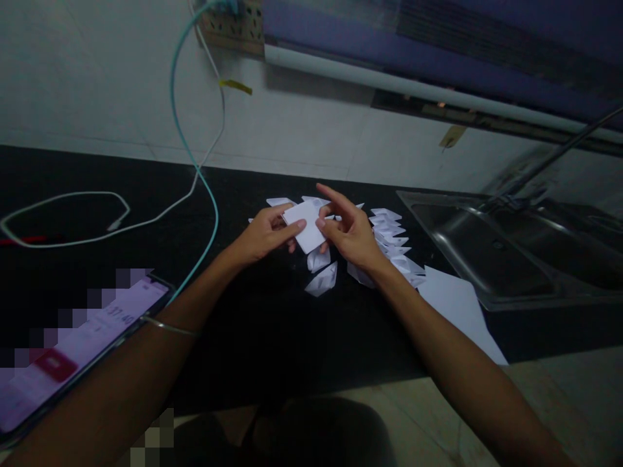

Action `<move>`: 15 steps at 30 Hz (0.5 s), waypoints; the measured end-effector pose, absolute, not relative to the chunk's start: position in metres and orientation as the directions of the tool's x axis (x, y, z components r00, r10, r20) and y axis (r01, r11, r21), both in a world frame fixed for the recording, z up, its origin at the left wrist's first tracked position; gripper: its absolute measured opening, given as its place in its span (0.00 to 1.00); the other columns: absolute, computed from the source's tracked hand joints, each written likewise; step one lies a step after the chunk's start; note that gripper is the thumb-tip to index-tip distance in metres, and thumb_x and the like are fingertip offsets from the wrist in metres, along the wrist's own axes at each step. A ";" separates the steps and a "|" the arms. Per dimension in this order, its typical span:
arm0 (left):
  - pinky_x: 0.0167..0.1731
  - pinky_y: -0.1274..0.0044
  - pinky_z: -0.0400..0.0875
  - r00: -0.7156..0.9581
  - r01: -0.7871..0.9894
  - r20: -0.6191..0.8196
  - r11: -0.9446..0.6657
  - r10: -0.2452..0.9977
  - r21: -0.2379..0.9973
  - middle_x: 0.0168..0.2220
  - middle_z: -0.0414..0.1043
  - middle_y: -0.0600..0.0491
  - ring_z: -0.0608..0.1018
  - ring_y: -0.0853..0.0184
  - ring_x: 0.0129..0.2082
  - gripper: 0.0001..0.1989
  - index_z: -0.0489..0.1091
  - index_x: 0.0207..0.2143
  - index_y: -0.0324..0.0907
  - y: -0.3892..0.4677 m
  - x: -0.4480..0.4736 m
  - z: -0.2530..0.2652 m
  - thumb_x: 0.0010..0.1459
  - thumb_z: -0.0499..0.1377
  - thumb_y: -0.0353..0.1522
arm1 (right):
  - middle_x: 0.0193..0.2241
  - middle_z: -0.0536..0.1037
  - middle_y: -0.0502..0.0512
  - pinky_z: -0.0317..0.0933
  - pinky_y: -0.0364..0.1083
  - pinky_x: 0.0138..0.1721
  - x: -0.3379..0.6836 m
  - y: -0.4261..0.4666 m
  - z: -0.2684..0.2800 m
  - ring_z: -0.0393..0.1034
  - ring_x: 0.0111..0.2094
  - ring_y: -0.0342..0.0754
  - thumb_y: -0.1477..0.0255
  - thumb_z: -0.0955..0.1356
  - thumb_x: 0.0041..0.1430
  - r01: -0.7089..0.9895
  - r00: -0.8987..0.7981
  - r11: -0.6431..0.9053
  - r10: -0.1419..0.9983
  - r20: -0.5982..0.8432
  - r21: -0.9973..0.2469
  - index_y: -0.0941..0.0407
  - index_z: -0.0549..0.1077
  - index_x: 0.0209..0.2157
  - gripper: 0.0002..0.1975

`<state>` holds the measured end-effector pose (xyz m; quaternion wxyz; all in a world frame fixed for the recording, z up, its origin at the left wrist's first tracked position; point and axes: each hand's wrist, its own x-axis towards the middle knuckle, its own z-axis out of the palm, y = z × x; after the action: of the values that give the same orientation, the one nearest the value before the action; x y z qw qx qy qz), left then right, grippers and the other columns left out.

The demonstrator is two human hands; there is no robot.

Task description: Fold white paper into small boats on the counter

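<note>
A small white square of paper (pixel 307 228), perhaps several layers thick, is held up over the dark counter. My left hand (pixel 269 232) grips its left edge, thumb on top and fingers behind. My right hand (pixel 351 232) pinches its right edge between thumb and fingers, with the index finger stretched out past it. Just below the square lie two folded white paper pieces (pixel 322 280). More folded pieces (pixel 390 232) are lined up in a row right of my right hand, and others sit partly hidden behind both hands.
White paper sheets (pixel 457 308) lie at the right, beside a metal sink (pixel 467 253). A lit phone (pixel 97 344) is at the left near my forearm, with a teal cable (pixel 213 194) running up to the wall. A white cable (pixel 163 217) loops across the counter (pixel 233 350).
</note>
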<state>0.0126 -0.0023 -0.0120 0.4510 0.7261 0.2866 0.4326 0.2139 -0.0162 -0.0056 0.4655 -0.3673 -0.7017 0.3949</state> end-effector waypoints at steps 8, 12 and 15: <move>0.20 0.79 0.68 0.450 -0.041 0.300 -0.317 0.841 0.948 0.23 0.76 0.53 0.75 0.69 0.21 0.12 0.76 0.27 0.39 0.004 0.008 -0.017 0.51 0.67 0.39 | 0.46 0.73 0.56 0.68 0.49 0.37 0.214 -0.017 -0.006 0.67 0.42 0.50 0.61 0.69 0.62 0.274 -0.394 0.596 0.786 0.477 -0.755 0.46 0.73 0.56 0.21; 0.18 0.80 0.67 0.460 -0.169 0.217 -0.155 0.861 0.973 0.19 0.75 0.54 0.74 0.69 0.18 0.08 0.75 0.24 0.38 0.006 0.007 -0.018 0.45 0.69 0.34 | 0.47 0.71 0.58 0.68 0.47 0.36 0.214 -0.020 -0.003 0.67 0.45 0.51 0.65 0.69 0.62 0.323 -0.376 0.652 0.754 0.539 -0.686 0.47 0.76 0.52 0.16; 0.18 0.80 0.69 0.475 -0.229 0.181 -0.077 0.861 0.970 0.19 0.75 0.54 0.75 0.70 0.17 0.07 0.75 0.25 0.38 0.005 0.010 -0.017 0.43 0.69 0.31 | 0.50 0.71 0.57 0.69 0.47 0.36 0.211 -0.023 -0.005 0.68 0.47 0.51 0.67 0.69 0.62 0.310 -0.389 0.689 0.721 0.574 -0.655 0.47 0.76 0.52 0.16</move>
<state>0.0101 0.0048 -0.0169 0.6242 0.5899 0.2677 0.4367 0.2112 -0.0226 -0.0052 0.4495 -0.3217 -0.8015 0.2282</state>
